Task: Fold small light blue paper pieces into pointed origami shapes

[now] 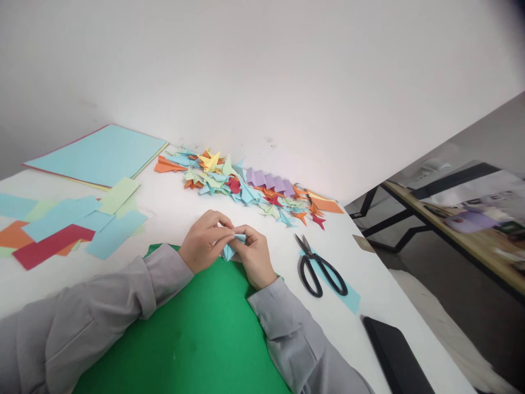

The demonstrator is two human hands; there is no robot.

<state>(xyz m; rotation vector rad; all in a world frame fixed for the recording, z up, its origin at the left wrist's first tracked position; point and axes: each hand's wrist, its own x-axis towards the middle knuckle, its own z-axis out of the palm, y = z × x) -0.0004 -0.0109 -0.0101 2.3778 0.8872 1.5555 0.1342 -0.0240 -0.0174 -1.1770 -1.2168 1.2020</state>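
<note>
My left hand (204, 239) and my right hand (255, 255) meet over the far edge of a green sheet (205, 334) on the white table (385, 295). Both pinch a small folded piece of light blue paper (229, 250) between their fingertips. Only a corner of the paper shows below my fingers. Grey sleeves cover both forearms.
A row of folded paper figures (246, 186) in many colours lies along the wall. Black scissors (318, 268) rest on a blue strip to the right. Cut coloured sheets (61, 227) and a large blue stack (100, 156) lie left. A black flat object (396, 358) sits near the table's right edge.
</note>
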